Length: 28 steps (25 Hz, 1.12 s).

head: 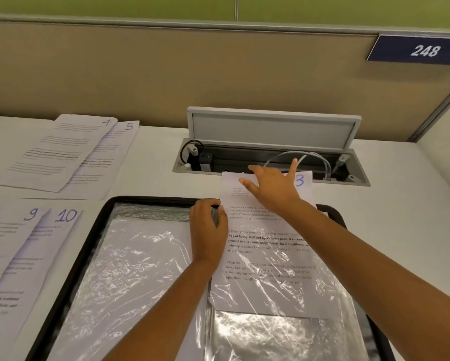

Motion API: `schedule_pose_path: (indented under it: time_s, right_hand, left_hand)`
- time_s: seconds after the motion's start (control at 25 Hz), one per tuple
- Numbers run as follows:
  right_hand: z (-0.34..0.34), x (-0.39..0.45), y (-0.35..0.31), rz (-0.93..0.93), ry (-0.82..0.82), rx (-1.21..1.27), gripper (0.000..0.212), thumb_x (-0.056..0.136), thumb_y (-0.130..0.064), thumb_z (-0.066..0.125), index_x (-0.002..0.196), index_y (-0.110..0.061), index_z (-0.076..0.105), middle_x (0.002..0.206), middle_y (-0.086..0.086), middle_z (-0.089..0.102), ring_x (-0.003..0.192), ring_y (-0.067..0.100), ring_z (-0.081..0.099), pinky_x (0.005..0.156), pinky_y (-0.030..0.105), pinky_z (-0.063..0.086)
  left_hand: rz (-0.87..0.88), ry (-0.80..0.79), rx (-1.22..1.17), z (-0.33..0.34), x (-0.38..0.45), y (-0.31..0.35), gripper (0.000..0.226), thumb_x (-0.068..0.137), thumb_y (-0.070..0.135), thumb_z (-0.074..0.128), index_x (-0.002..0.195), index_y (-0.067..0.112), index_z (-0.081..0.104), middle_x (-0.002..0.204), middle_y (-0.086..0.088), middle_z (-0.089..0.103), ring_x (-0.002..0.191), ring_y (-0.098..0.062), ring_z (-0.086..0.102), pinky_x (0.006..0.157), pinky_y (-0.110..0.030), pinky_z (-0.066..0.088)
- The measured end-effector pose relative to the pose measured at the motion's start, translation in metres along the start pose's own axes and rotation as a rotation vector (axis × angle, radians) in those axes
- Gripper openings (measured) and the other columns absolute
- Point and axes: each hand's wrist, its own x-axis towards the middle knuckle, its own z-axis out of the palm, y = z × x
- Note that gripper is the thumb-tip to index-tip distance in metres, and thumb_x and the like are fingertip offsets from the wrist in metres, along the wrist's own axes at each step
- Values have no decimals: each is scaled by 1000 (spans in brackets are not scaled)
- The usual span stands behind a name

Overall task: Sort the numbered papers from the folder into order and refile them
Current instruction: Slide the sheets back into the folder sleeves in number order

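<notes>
The white desk (151,183) has bare room between the open black folder (88,243) and the papers lying along its left side, sheets 4 (62,149) and 5 (109,157) at the back and 9 (8,243) and 10 (44,246) nearer, while the back edge meets a tan wall with an open cable box (270,157) sunk in the desk. The folder fills the near middle, its shiny plastic sleeves (130,269) crinkled, and paper 3 (268,246) sits partly inside the right sleeve with its top sticking out past the folder's far edge, right by the cable box. The right hand (273,186) lies flat with spread fingers on the top of paper 3, and the left hand (208,227) pinches the sleeve's top edge by the paper's left side.
</notes>
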Motion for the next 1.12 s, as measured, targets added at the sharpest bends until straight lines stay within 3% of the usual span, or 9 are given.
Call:
schedule_pose_path:
  time_s: [0.12, 0.2, 0.28, 0.4, 0.68, 0.84, 0.96, 1.12]
  right_hand:
    - [-2, -11, 2, 6, -21, 5, 54, 98, -53, 24, 141, -24, 36, 140, 3, 48, 134, 23, 38, 105, 61, -18]
    - [-4, -13, 8, 15, -19, -15, 40, 100, -32, 37, 140, -23, 37, 138, 3, 49, 132, 23, 40, 107, 60, -15]
    - [-7, -10, 13, 36, 28, 2, 46, 93, -9, 48, 136, -23, 39, 129, 3, 54, 126, 24, 45, 110, 58, -10]
    - [-10, -3, 13, 27, 40, 91, 50, 88, 2, 50, 130, -22, 40, 118, 3, 61, 116, 25, 52, 114, 51, -1]
    - [4, -17, 5, -104, -240, 210, 32, 98, -5, 41, 122, -26, 41, 126, 1, 58, 114, 24, 50, 108, 40, 19]
    - [0, -30, 12, -151, -223, 250, 30, 102, -12, 34, 126, -28, 43, 124, -1, 59, 108, 19, 50, 106, 36, 19]
    - [-4, -41, 14, -170, -193, 143, 35, 102, -12, 33, 128, -28, 50, 129, -2, 56, 119, 19, 46, 106, 35, 17]
    - [-7, -69, 5, -133, -114, 131, 35, 102, -28, 36, 136, -30, 45, 133, -1, 54, 123, 19, 43, 108, 39, 15]
  left_hand:
    - [-13, 5, -9, -1, 0, 0, 4, 89, 5, 55, 92, 6, 56, 91, 1, 51, 88, -11, 43, 75, -2, 33]
    - [-9, 6, -12, -1, 0, 0, 3, 88, 3, 55, 90, 6, 55, 89, 0, 51, 87, -11, 43, 74, -3, 33]
    - [-4, 6, -12, 0, 1, 0, 5, 88, 2, 55, 88, 7, 55, 88, 1, 51, 86, -13, 44, 73, -4, 33]
    - [5, 17, -12, 0, 1, -2, 6, 88, 2, 55, 87, 8, 54, 87, 0, 51, 85, -14, 44, 72, -3, 32]
    - [0, 43, -23, 3, 2, -3, 4, 88, 3, 54, 89, 6, 56, 88, -1, 52, 86, -15, 46, 72, -6, 35]
    - [-2, 43, -52, 2, 2, -4, 5, 88, 2, 55, 89, 7, 55, 88, 0, 52, 86, -15, 46, 71, -12, 38]
    - [-30, 76, -114, 0, 2, -3, 12, 89, 1, 55, 88, 13, 53, 87, 1, 52, 85, -16, 49, 72, -14, 39]
    - [-276, 87, -307, -4, 11, -5, 5, 93, 9, 53, 93, 13, 53, 87, 0, 56, 85, -18, 53, 75, -21, 45]
